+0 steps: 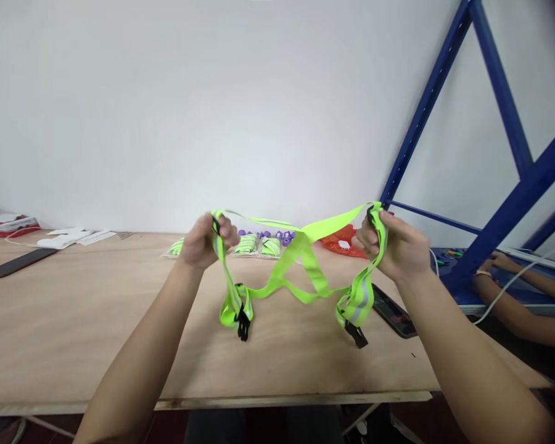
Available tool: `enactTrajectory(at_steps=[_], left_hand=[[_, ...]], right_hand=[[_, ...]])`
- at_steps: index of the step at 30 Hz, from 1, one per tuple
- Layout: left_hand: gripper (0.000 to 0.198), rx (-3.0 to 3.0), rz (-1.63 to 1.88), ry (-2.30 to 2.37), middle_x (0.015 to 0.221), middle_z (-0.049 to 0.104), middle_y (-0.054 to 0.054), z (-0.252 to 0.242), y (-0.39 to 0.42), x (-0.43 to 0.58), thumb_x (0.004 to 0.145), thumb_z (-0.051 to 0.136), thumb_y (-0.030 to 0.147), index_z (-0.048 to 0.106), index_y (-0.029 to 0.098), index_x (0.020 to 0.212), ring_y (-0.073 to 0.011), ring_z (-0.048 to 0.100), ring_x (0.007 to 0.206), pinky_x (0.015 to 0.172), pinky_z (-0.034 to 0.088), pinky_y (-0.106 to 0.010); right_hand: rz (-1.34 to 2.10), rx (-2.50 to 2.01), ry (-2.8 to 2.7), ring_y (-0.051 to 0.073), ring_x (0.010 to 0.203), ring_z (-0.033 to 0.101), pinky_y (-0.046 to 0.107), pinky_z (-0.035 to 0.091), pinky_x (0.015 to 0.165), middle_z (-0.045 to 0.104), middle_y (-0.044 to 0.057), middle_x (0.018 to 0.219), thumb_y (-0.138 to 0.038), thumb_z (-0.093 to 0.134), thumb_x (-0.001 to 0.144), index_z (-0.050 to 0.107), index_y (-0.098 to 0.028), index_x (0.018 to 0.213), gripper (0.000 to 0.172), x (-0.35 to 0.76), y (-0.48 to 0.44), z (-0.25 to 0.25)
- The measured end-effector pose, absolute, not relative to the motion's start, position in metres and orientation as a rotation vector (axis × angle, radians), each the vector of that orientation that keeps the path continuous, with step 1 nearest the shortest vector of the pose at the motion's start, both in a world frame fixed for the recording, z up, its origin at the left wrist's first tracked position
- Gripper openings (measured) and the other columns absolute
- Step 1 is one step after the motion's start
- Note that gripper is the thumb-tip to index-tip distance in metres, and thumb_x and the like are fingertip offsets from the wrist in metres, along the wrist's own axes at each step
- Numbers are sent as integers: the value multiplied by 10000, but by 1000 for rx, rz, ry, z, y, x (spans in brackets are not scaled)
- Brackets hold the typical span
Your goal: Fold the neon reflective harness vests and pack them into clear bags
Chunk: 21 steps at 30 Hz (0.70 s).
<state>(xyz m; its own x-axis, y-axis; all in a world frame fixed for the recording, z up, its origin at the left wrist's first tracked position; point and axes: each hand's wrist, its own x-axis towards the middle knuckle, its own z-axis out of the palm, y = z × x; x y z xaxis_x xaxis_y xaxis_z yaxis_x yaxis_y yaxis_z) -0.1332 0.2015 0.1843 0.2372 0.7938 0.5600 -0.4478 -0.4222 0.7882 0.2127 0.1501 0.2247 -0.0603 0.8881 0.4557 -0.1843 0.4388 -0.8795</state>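
Two forearms (pixel 141 354) lie nearest the viewer, entering over the front edge of the table (pixel 74 327) and slanting inward toward its back edge; their lower ends are cut off or blurred. The left hand (pixel 208 242) is curled closed about one strap of a yellow-green harness (pixel 308 256); the right hand (pixel 400 246) grips the opposite strap, fingers bent and thumb laid along the top. The harness is spread between them over the middle of the table, with a looped bundle and black buckle (pixel 243 325) hanging at each side; contact between buckles and wood cannot be judged. Tabletop extends from the left forearm to a dark bar (pixel 18 262) at the left, and from the buckles to the front edge. A phone (pixel 393 310) lies just beside the right forearm; a blue frame (pixel 416 132) rises beyond the right end. Along the back edge, packets (pixel 246 243), purple items (pixel 287 237) and a red bag (pixel 342 240) are partly hidden. Another person's arms (pixel 513 308) are cut off at far right.
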Motion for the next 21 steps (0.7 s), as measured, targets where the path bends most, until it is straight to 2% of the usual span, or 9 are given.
enactTrajectory(at_steps=[2, 5, 7, 10, 12, 15, 19, 21], left_hand=[[525, 1323, 1599, 260, 604, 515, 31, 216, 202, -131, 977, 365, 654, 604, 220, 803, -97, 520, 515, 567, 441, -256], [512, 1251, 1704, 186, 740, 603, 19, 255, 191, -123, 1034, 259, 586, 644, 249, 1015, -96, 593, 605, 584, 450, -229], [439, 1263, 1692, 167, 803, 646, 17, 270, 179, -116, 1052, 280, 520, 625, 267, 1150, -100, 639, 652, 566, 455, -210], [322, 1332, 1591, 173, 851, 701, 18, 276, 160, -105, 1014, 463, 418, 566, 275, 1284, -117, 685, 670, 521, 479, -198], [368, 1389, 1501, 186, 852, 727, 6, 273, 152, -99, 965, 556, 365, 540, 242, 1311, -130, 701, 642, 479, 495, -195], [403, 1457, 1378, 256, 852, 751, -34, 266, 150, -93, 954, 564, 373, 520, 185, 1308, -160, 724, 627, 459, 525, -203], [368, 1455, 1283, 343, 896, 770, -86, 257, 152, -82, 945, 587, 392, 549, 147, 1216, -200, 751, 685, 529, 586, -244], [326, 1455, 1208, 346, 956, 772, -120, 252, 152, -75, 919, 636, 386, 607, 130, 1118, -233, 758, 803, 634, 615, -289]], right_hand=[[1006, -669, -1433, 105, 449, 422, 298, 372, 509, 459, -48, 506, -472, 697, 764, 558, -243, 655, 289, 216, 148, 243], [1015, -638, -1534, 100, 471, 450, 289, 364, 522, 479, -53, 520, -420, 738, 741, 624, -237, 752, 215, 220, 145, 265], [1003, -604, -1554, 85, 451, 437, 275, 350, 512, 484, -62, 515, -388, 750, 741, 644, -231, 817, 204, 220, 143, 274], [984, -581, -1493, 79, 434, 429, 264, 352, 489, 522, -63, 540, -375, 771, 738, 630, -238, 827, 215, 213, 141, 278], [955, -587, -1420, 94, 449, 466, 266, 382, 475, 582, -50, 591, -376, 790, 722, 621, -245, 828, 238, 203, 140, 275], [898, -598, -1349, 115, 481, 539, 265, 447, 467, 670, -21, 696, -405, 779, 735, 628, -240, 903, 280, 187, 138, 266], [932, -619, -1379, 120, 506, 601, 248, 498, 469, 719, 0, 780, -435, 767, 754, 627, -224, 969, 332, 166, 132, 255], [976, -612, -1382, 120, 518, 617, 242, 516, 491, 723, -6, 766, -425, 797, 732, 633, -221, 935, 331, 156, 129, 250]])
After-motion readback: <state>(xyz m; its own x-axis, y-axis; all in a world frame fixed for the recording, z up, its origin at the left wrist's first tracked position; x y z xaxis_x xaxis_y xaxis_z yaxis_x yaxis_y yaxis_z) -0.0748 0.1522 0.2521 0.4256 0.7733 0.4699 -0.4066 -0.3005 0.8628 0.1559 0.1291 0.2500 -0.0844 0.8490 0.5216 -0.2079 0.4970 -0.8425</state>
